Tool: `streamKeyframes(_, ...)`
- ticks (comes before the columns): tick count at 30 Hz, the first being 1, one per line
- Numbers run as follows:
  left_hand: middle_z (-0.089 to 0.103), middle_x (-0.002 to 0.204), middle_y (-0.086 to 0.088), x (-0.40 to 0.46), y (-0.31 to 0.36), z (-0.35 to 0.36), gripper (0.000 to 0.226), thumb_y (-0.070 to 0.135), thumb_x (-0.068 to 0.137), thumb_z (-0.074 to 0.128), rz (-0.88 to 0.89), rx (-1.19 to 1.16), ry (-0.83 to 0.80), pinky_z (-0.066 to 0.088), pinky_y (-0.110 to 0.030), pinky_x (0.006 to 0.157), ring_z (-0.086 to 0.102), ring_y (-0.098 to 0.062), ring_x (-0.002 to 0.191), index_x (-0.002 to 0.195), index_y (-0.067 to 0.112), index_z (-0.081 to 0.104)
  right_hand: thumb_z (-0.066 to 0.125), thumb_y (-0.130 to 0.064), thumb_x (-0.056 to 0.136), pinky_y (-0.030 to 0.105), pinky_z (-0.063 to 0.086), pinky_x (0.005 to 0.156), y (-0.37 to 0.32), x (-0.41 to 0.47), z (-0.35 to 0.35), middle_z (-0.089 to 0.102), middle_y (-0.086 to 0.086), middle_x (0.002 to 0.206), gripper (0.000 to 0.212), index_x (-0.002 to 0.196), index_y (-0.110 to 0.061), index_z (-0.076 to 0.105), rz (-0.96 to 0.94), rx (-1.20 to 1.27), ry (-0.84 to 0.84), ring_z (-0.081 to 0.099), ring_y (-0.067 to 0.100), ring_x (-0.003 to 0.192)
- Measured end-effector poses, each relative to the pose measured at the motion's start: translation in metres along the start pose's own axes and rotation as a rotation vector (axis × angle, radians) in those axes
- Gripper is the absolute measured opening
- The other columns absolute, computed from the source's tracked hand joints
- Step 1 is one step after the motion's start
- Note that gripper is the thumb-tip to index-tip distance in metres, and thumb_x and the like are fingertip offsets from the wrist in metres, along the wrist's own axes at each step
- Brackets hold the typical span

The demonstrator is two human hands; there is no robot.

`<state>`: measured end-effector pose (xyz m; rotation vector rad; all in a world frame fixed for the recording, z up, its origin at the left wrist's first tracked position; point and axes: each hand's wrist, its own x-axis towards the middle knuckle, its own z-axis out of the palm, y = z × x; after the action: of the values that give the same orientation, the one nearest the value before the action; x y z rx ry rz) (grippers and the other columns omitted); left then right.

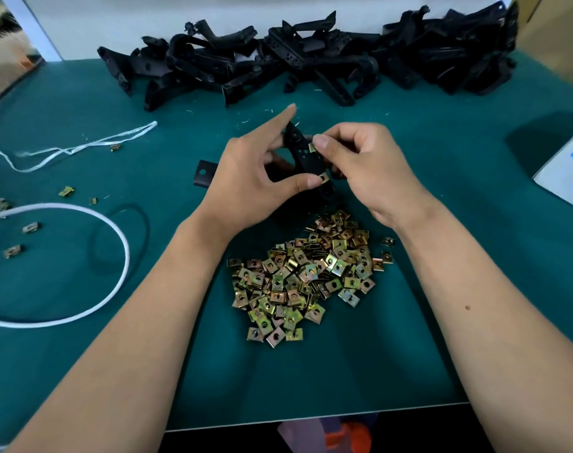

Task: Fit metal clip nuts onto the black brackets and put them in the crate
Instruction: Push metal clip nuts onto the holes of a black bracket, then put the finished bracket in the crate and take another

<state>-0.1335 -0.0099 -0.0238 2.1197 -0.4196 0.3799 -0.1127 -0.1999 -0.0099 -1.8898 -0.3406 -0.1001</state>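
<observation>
Left hand (246, 178) grips black plastic bracket (300, 155) above the table; right hand (360, 165) pinches brass-coloured metal clip nut (312, 147) onto its edge. Looks like 1 nut already seated lower down. Bracket pile (311, 57) untouched; crate not visible.

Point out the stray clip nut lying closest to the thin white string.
The lone clip nut just below the white string, far left of the hands; the other strays lie lower, near the white cable loop.

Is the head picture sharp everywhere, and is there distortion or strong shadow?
Head view: sharp on the hands, left and right, and the clip nut pile; wide-angle bending curves the table edge; bracket heap dark, little detail; soft forearm shadows.
</observation>
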Motion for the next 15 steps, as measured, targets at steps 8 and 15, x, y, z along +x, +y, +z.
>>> streamKeyframes(8,0.064,0.130,0.014,-0.0006,0.0068,-0.0018,0.094,0.030,0.081,0.087,0.034,0.012,-0.037,0.047,-0.019,0.107,0.062,0.005,0.119,0.157,0.008,0.037,0.063,-0.023,0.101,0.036,0.056,0.080,0.0010,0.0009,-0.0005,0.074,-0.005,0.081,0.018,0.087,-0.020,0.074,0.002,0.041,-0.047,0.066,0.008,0.078)
streamKeyframes(15,0.057,0.129,0.028,0.0020,0.0035,0.0016,0.096,0.033,0.081,0.086,0.039,0.046,-0.018,0.041,-0.012,0.108,0.053,0.019,0.119,0.159,0.010,0.034,0.071,-0.024,0.097,0.042,0.062,0.083,0.0000,-0.0006,0.0061,0.079,0.012,0.095,0.021,0.083,-0.010,0.079,0.131,0.312,0.040,0.076,0.027,0.090)
